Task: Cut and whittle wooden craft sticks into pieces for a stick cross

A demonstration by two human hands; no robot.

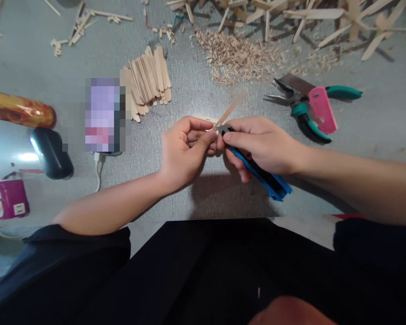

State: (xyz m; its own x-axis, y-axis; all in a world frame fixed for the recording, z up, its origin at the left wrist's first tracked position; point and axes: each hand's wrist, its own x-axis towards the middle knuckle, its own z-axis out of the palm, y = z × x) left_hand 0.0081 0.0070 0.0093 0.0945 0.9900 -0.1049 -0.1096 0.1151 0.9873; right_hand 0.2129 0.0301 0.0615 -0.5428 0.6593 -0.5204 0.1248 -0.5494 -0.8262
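Note:
My left hand (186,146) pinches the lower end of a thin wooden craft stick (232,105) that slants up and to the right. My right hand (260,144) grips a blue and black utility knife (264,176), its blade end set against the stick right where the two hands meet. Both hands hover just above the grey floor, in front of my lap.
A stack of flat wooden sticks (149,81) lies behind my left hand. Wood shavings (237,56), green-handled pliers (304,115), a pink tool (322,109), a phone (103,115), a black case (52,153) and a purple power strip (7,198) surround me.

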